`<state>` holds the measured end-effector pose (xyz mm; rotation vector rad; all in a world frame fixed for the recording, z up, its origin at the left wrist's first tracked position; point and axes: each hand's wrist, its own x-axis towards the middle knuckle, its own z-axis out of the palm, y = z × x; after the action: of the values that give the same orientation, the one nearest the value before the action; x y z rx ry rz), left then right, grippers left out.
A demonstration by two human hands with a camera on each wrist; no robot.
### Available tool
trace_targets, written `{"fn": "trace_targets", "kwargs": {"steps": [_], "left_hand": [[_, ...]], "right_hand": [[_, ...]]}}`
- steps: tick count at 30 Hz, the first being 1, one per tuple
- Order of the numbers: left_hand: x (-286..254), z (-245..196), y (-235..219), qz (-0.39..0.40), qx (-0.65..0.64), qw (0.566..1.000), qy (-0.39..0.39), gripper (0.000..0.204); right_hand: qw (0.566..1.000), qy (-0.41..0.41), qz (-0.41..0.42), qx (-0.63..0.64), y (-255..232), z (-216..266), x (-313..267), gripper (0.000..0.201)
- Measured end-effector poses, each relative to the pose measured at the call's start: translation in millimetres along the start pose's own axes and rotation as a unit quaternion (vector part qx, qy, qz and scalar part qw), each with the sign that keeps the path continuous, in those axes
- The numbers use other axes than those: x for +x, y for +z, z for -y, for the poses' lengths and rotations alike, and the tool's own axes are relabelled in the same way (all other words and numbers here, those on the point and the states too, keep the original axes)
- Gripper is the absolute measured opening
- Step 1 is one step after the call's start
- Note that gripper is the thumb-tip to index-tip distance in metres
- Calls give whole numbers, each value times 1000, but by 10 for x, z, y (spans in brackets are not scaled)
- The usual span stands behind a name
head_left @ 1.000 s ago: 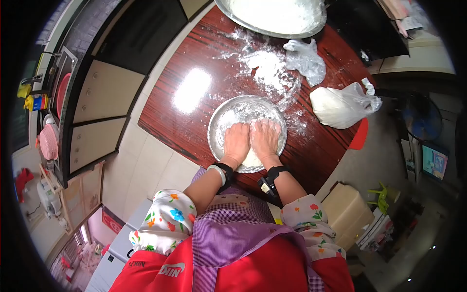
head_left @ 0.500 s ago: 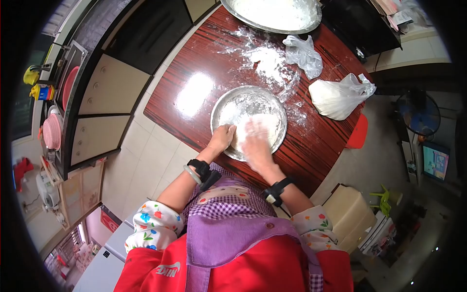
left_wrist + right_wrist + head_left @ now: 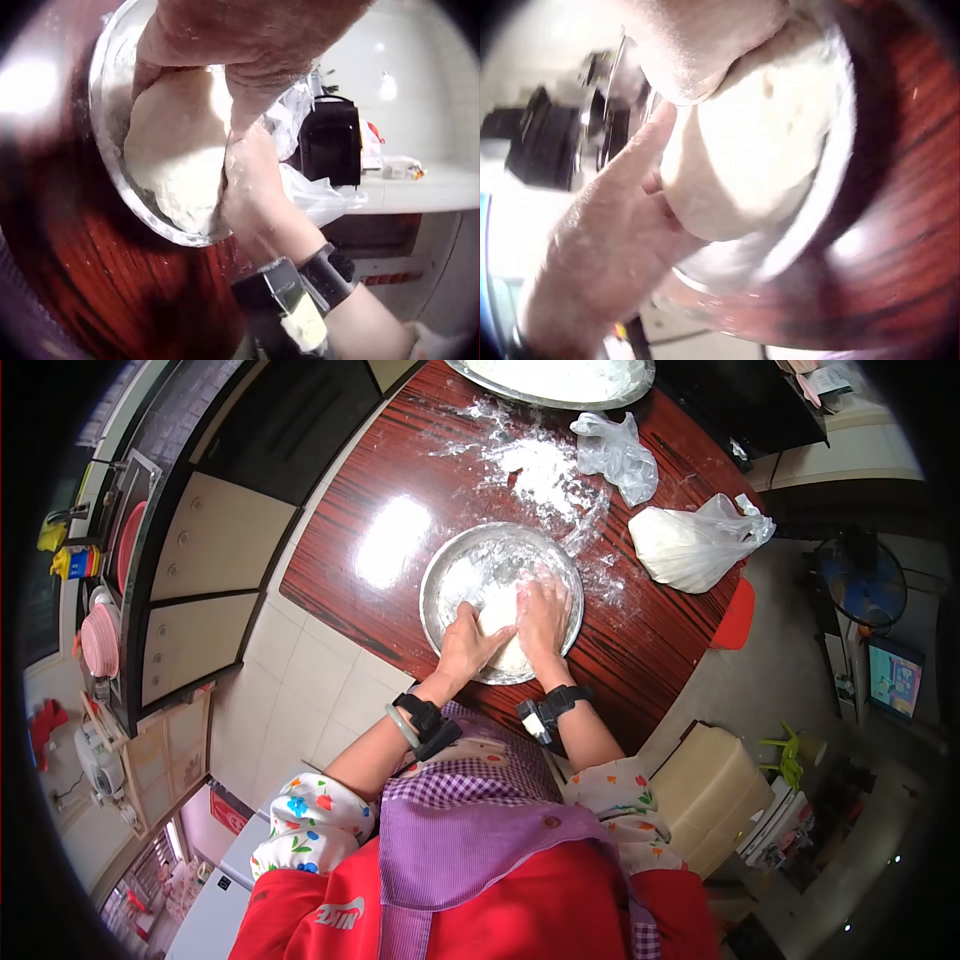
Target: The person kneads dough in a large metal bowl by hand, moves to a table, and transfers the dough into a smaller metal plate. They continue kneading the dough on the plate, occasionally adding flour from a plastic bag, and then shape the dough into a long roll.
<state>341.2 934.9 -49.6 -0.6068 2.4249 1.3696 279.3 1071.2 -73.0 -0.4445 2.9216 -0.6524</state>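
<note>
A pale lump of dough lies in a round metal basin dusted with flour. My left hand holds the dough's left side, thumb spread across its near part and fingers bent around the edge. On the other side, my right hand presses with floury fingers stretched forward over the dough. The right wrist view shows the dough smooth and rounded, with the left hand cupped against it. Seen from the left wrist, the right hand touches the dough's far edge; its fingertips are hidden there.
The basin stands near the edge of a dark red wooden table. Spilled flour lies beyond it. A crumpled plastic bag and a tied bag of white flour sit to the right. A larger flour-filled basin stands at the back.
Both hands pressed side by side on the dough; then the left moved to the basin's left rim while the right swept, blurred, over the dough. Now both are close together on the dough.
</note>
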Motion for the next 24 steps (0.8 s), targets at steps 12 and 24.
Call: {"fn": "trace_targets", "kwargs": {"steps": [12,24], "left_hand": [[115,-316,-165,236,-390,883,-113,57],[103,-204,-482,254,-581,761,-139,80]], "right_hand": [[734,192,20,651,-472,-342,138,38],[849,51,93,518,-948,453,105,67]]}}
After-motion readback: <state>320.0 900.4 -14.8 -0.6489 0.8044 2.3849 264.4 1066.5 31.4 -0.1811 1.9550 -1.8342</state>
